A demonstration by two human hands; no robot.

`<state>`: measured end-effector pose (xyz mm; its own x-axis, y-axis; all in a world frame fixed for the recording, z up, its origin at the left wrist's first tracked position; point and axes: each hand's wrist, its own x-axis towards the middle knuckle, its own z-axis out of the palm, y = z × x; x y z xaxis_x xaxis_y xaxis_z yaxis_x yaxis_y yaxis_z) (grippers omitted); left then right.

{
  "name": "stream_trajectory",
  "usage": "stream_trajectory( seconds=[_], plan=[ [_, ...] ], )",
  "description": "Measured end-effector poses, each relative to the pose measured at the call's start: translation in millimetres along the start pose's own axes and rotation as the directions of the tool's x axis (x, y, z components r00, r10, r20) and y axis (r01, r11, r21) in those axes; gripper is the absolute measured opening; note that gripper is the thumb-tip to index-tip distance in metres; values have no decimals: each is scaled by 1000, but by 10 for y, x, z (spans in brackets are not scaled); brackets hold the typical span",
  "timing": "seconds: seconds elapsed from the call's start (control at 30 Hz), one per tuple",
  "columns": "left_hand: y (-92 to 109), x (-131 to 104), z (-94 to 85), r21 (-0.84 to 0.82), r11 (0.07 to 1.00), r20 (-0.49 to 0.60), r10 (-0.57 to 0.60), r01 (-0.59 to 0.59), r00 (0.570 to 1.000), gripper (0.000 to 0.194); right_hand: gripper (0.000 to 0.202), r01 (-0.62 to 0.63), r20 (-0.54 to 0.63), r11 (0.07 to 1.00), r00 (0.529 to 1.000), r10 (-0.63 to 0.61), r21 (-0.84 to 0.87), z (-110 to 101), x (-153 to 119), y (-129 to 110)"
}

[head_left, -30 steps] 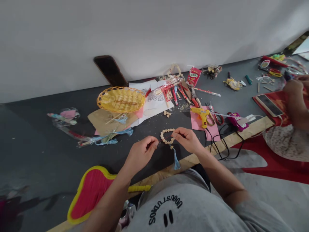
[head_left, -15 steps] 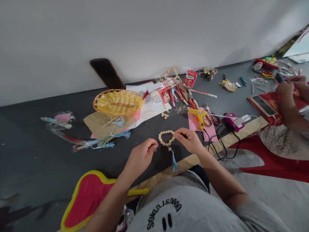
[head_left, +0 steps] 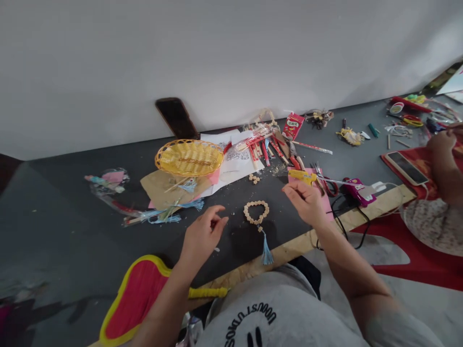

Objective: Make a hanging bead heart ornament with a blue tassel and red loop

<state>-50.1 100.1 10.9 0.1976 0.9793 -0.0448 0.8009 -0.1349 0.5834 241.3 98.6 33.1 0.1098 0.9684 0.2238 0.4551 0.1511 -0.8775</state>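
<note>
The beaded bracelet [head_left: 247,212] lies on the dark counter [head_left: 54,193], between the hands and touched by neither. Its loop is closed to the eye; whether a knot holds it cannot be told. The blue tassel [head_left: 266,250] points toward the wearer, its end reaching the wooden edging [head_left: 296,244].

Left hand [head_left: 202,236]: thumb and forefinger parted, nothing visible between them. Right hand [head_left: 306,205]: thumb and forefinger brought near each other, raised beside the glue gun [head_left: 303,176]; whether they pinch anything fine cannot be told.

Beyond the bracelet, between the hands, sits a small cluster of beads [head_left: 254,179]. Beyond the left hand are the yellow basket [head_left: 188,158] and brown paper [head_left: 154,193]. Scissors [head_left: 331,187] lie just past the right hand, near pink paper [head_left: 327,209]. A person's hand [head_left: 442,144] is well apart, off to the right.

Risks, in this inspector's judgement: the tassel is exposed at the edging, so a sleeve, shirt or forearm could snag it and drag the bracelet off. If the cord is unsecured, lifting by one bead could shed the rest. The gun's heat is unconfirmed; if hot, a sideways movement of the right hand risks a burn. The loose beads could scatter if brushed.
</note>
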Motion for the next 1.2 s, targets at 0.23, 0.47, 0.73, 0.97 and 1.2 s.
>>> stream_trajectory(
  seconds=[0.23, 0.47, 0.73, 0.97, 1.2],
  plan=[
    [-310, 157, 160, 175, 982, -198, 111, -76, 974, 44, 25, 46, -82, 972, 994, -66, -231, -524, 660, 59],
    [-512, 268, 349, 204, 972, -426, 193, -114, 884, 47, 21, -67, -161, 859, 987, -18, -507, -982, 1561, 452],
    [-589, 303, 364, 171, 982, -463, 156, -85, 872, 37, 24, -236, -215, 660, 970, 114, -713, -987, 2067, 838],
    [-620, 309, 330, 185, 981, -494, 141, -55, 858, 34, 56, -155, -22, 579, 973, 230, -801, -937, 2154, 1020],
    [-556, 306, 310, 130, 990, -471, 103, -47, 876, 36, 34, 4, 39, 645, 998, 41, -764, -818, 1558, 491]
  ],
)
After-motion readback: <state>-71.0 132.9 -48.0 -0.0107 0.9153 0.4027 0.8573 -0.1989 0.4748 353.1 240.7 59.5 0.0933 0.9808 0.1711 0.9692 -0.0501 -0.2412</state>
